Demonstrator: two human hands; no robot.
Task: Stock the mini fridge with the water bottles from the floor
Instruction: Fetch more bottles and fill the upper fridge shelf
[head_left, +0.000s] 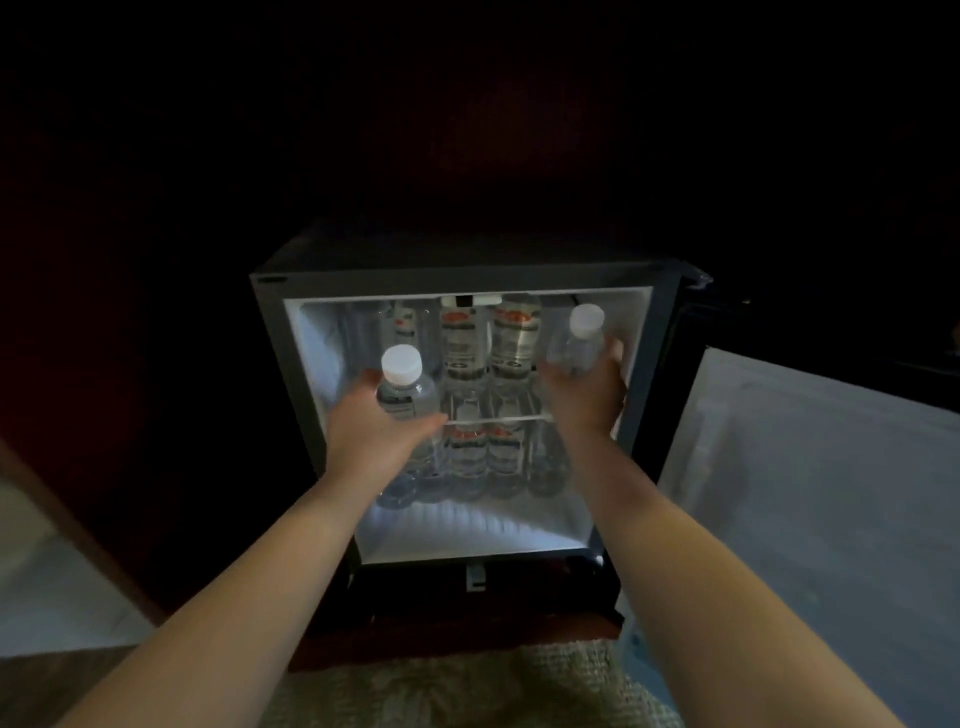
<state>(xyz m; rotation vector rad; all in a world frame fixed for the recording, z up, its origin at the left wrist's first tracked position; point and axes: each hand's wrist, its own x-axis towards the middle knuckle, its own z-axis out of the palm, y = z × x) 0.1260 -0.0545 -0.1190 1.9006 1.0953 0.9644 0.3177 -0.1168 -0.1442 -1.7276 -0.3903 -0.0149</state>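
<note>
The black mini fridge (270, 332) stands open and lit in front of me. My left hand (369, 421) grips a clear water bottle (402, 382) with a white cap, upright at the left of the upper shelf. At the shelf's right side my right hand (584, 389) holds a second white-capped bottle (576, 340). Several labelled bottles (465, 338) stand at the back of the upper shelf. More bottles (467, 457) stand below the wire shelf (511, 418).
The fridge door (810, 493) hangs open to the right, its white inner side facing me. A patterned carpet (467, 686) lies below the fridge. The dark cabinet surrounds the fridge. A pale floor strip (47, 587) shows at the left.
</note>
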